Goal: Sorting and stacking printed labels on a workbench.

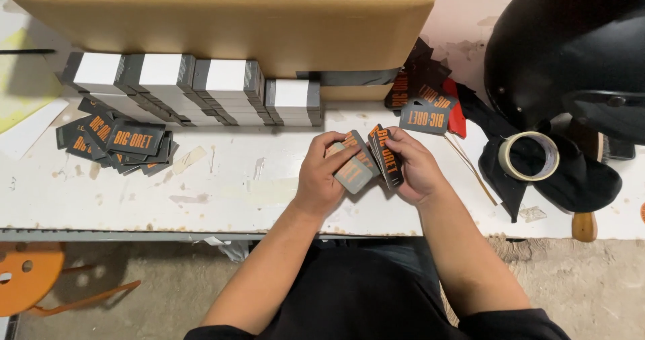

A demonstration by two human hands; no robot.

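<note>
Both of my hands are closed on a small fan of dark grey cards with orange lettering, held just above the middle of the white desk (pixel 222 192): my left hand (pixel 321 175) pinches one card (pixel 354 172) that tilts out toward the lower centre, its face turned partly away so I cannot make out its print, while my right hand (pixel 413 165) clamps the rest of the stack (pixel 385 153) upright between thumb and fingers. How many cards are in that grip is hard to tell, since my fingers cover most of their edges. At centre left of the frame a loose pile of the same cards (pixel 121 142) lies fanned flat on the desk, and another loose heap (pixel 423 101) sits right of centre, partly over something red whose shape is hidden. Across the upper middle, rows of bundled cards (pixel 195 88) stand on edge, each bundle wrapped in a white band. Behind them a brown cardboard box (pixel 269 31) is cut off by the top edge; more dark cards show inside it. At the right, a roll of pale tape (pixel 529 156) rests on crumpled black cloth (pixel 578 179), beside a large black rounded object (pixel 571 51) that I cannot identify. An orange stool (pixel 27 276) is cropped at lower left.
</note>
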